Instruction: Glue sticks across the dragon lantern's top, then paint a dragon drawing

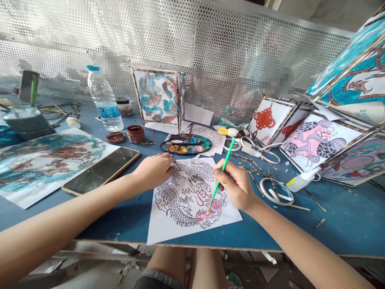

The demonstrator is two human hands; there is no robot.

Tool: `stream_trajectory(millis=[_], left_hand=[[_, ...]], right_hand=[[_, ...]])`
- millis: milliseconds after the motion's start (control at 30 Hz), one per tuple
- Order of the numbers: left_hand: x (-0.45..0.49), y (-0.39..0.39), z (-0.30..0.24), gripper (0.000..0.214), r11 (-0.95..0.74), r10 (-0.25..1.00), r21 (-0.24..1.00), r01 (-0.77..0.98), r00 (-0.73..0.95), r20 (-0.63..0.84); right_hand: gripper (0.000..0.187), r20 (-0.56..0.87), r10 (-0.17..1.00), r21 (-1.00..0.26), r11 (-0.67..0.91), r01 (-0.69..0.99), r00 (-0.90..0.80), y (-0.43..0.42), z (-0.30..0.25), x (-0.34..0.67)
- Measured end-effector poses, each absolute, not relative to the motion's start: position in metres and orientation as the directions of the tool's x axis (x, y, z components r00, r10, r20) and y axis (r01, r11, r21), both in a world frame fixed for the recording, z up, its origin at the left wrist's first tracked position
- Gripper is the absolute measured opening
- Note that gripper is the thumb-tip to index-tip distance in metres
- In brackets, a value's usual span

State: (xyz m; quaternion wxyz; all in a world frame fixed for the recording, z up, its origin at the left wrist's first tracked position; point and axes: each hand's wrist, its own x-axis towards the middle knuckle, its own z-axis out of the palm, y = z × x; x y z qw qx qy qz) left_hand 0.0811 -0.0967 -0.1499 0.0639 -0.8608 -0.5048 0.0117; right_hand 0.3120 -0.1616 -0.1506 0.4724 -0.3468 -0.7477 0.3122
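Right hand clamped on green brush, tip at pink part of dragon drawing. Drawing lies on blue table, before paint palette. Left hand rests at drawing's upper left edge; finger closure, cannot tell. Bottle label: blue, white characters, not surely readable. Letters on right panel: unclear.

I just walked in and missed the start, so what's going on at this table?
Someone is colouring a dragon drawing. The right hand holds a green brush, its tip at a pink patch; most of the drawing is just black outline. The left hand rests by the sheet's far left corner. A palette lies just beyond, and a phone and a painted sheet lie to the left.
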Motion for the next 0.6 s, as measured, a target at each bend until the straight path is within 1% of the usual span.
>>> stream_trajectory(millis=[100,167,300,433,500,600], left_hand=[[0.0816,-0.0968,-0.1490,0.038,-0.479,0.874,-0.109,0.871,0.485,0.036],[0.0818,-0.0967,-0.1489,0.039,-0.478,0.875,-0.103,0.872,0.483,0.036],[0.0813,-0.0965,-0.1496,0.039,-0.481,0.873,-0.104,0.871,0.486,0.038],[0.0810,-0.0964,-0.1505,0.038,-0.481,0.871,-0.124,0.868,0.489,0.048],[0.0811,-0.0964,-0.1505,0.038,-0.483,0.869,-0.128,0.866,0.492,0.048],[0.0814,-0.0965,-0.1499,0.038,-0.480,0.872,-0.125,0.869,0.488,0.042]], right_hand=[[0.020,0.479,0.832,-0.827,0.534,0.173,-0.280,-0.1625,-0.1504,0.3107],[0.018,0.464,0.832,-0.842,0.521,0.139,-0.303,-0.1628,-0.1511,0.3092],[0.016,0.448,0.822,-0.833,0.527,0.170,-0.352,-0.1619,-0.1523,0.3077],[0.018,0.472,0.838,-0.839,0.522,0.150,-0.273,-0.1611,-0.1507,0.3090],[0.020,0.434,0.861,-0.875,0.473,0.104,-0.267,-0.1612,-0.1494,0.3092],[0.022,0.319,0.888,-0.938,0.346,0.024,-0.331,-0.1608,-0.1485,0.3079]])
